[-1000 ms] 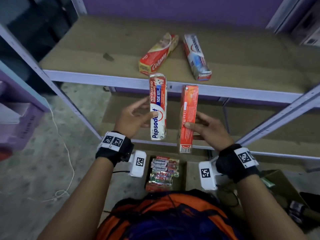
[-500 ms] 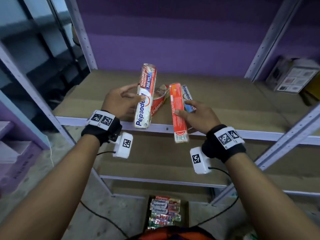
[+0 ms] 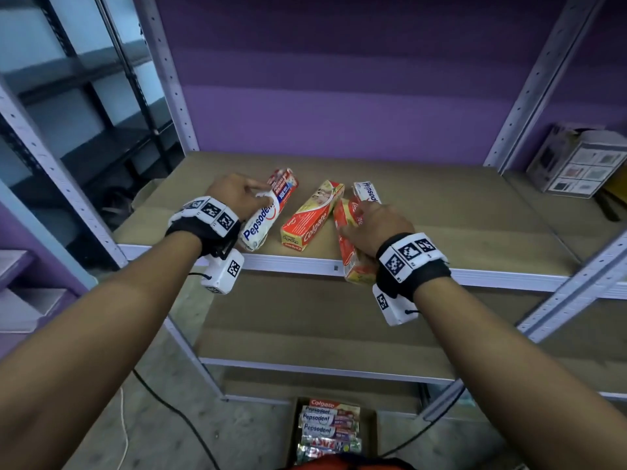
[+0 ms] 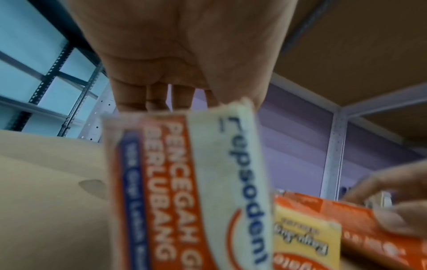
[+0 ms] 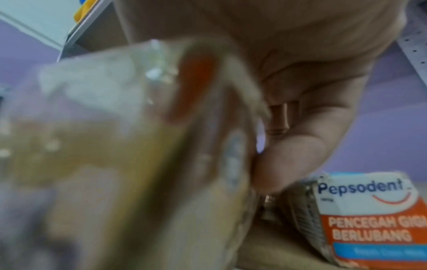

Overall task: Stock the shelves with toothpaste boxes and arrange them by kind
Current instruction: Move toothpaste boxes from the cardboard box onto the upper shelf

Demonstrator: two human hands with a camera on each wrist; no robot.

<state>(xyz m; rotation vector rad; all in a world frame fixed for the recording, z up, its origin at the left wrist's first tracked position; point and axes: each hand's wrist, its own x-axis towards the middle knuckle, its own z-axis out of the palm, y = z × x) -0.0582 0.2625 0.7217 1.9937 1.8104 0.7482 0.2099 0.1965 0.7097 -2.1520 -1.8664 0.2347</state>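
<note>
My left hand (image 3: 249, 198) holds a white and red Pepsodent box (image 3: 268, 212) low over the left part of the brown shelf board (image 3: 458, 212); the left wrist view shows this box (image 4: 189, 191) up close under the fingers (image 4: 138, 98). My right hand (image 3: 369, 225) grips a red Colgate box (image 3: 349, 245) whose near end sticks out over the shelf's front rail. Between the two hands a second red Colgate box (image 3: 314, 215) lies flat. Behind my right hand lies another Pepsodent box (image 3: 368, 193), also seen in the right wrist view (image 5: 369, 215).
A carton (image 3: 330, 429) with several more toothpaste boxes sits on the floor below. A grey printed box (image 3: 576, 161) stands at the shelf's right end. Perforated metal uprights (image 3: 166, 72) frame the shelf, and a lower shelf board (image 3: 305, 317) lies underneath.
Both hands have carried their boxes up from waist height and forward onto the shelf. The Pepsodent box has gone down on the left, the red box on the right.
</note>
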